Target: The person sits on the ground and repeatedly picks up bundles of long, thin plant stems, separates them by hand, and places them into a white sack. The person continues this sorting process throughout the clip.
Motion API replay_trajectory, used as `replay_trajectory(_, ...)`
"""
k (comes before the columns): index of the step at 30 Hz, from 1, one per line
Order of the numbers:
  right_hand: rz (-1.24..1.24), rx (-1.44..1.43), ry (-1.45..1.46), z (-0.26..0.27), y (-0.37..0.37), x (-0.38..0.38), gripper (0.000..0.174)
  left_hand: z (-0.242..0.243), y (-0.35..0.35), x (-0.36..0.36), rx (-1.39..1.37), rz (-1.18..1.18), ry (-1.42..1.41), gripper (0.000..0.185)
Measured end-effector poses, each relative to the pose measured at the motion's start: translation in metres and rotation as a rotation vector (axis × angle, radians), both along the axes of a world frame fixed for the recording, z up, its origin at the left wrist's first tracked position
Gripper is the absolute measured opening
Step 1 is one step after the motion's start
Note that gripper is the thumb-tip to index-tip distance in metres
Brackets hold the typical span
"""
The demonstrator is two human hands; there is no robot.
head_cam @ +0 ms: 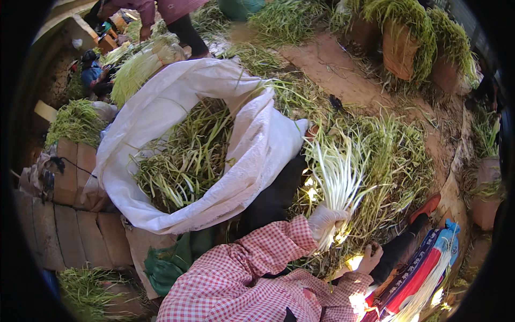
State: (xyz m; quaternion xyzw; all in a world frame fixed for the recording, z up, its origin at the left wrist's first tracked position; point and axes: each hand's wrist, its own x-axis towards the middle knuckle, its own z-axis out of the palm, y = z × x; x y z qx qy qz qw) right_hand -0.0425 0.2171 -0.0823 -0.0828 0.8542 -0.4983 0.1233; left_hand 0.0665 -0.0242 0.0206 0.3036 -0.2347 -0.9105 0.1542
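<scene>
My left hand (328,221), in a thin pale glove, is closed round the lower part of a bunch of white-stemmed green vegetables (336,173). The stems fan upward from the fist, and their ends stick out below it. To its lower right is my bare right hand (371,257), fingers loosely curled and parted, with nothing plainly held. A heap of long green stalks (398,161) lies just beyond both hands. On the left, a large white woven sack (261,137) gapes, with loose green leaves and stalks (185,157) inside.
Pale fibre strands (426,285) lie over a red and blue cloth (418,273) at lower right. A green bag (169,265) and cardboard (72,237) are at left. Bundled greens (136,68) lie beyond the sack, near a bending person (177,12). Covered bundles (398,48) stand upper right.
</scene>
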Motion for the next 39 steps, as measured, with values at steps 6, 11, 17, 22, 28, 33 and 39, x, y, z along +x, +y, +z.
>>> replay_trajectory(6,0.267,-0.428,-0.287,0.096,-0.114,0.014,0.017,-0.006,0.023,-0.015,-0.071,-0.042,0.031,0.029)
replay_trajectory(11,0.158,-0.563,-0.371,0.091,-0.119,0.026,0.011,-0.006,0.019,-0.006,-0.066,-0.049,0.053,0.028)
replay_trajectory(17,0.139,-0.556,-0.292,0.102,-0.119,0.03,0.01,-0.042,0.021,-0.026,0.001,0.082,-0.047,0.027)
replay_trajectory(22,0.397,-0.321,-0.054,0.096,-0.11,0.038,0.019,-0.008,0.017,-0.018,0.002,-0.034,-0.118,0.028)
replay_trajectory(28,0.174,-0.46,-0.23,0.114,-0.109,0.06,0.015,-0.024,0.018,-0.008,-0.099,-0.034,-0.022,0.031)
replay_trajectory(33,0.012,-0.7,-0.193,0.123,-0.087,0.034,0.007,0.007,0.018,-0.01,-0.247,-0.104,-0.205,0.038)
replay_trajectory(39,-0.135,-1.046,-0.082,0.233,-0.094,-0.014,0.009,-0.035,-0.003,-0.011,-0.322,-0.173,-0.436,0.024)
